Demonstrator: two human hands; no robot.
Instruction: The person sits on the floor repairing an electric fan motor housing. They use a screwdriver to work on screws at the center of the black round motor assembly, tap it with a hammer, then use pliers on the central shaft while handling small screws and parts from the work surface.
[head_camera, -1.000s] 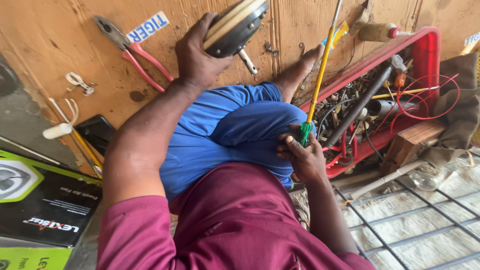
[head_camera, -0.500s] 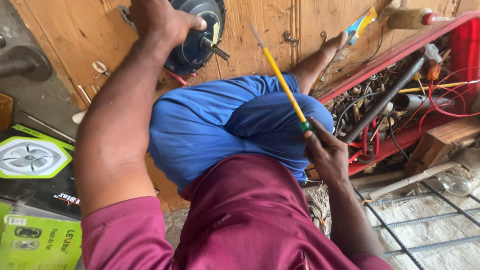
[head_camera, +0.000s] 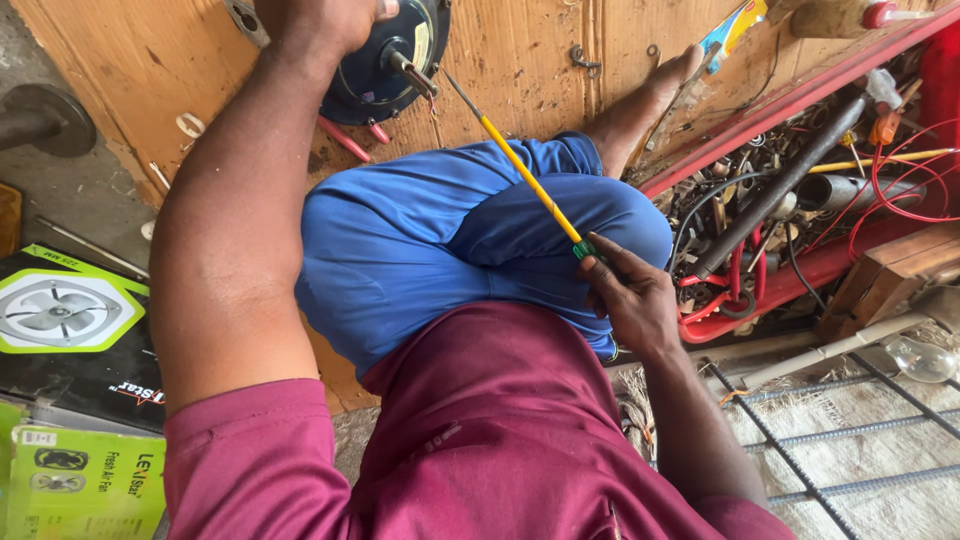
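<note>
Head view: left hand clamped over top of round dark-blue metal fan motor, holding it upright on brown plywood board; steel shaft juts out toward lap. Right hand pinches green end of long yellow-handled screwdriver, fingers pressed together around it; thin tip sits just beside motor shaft, contact unclear. Motor casing looks whole and closed; judged early stage, tool only being brought to motor, opening work left. Red-handled pliers lie under motor. Red metal tray of cables at right.
</note>
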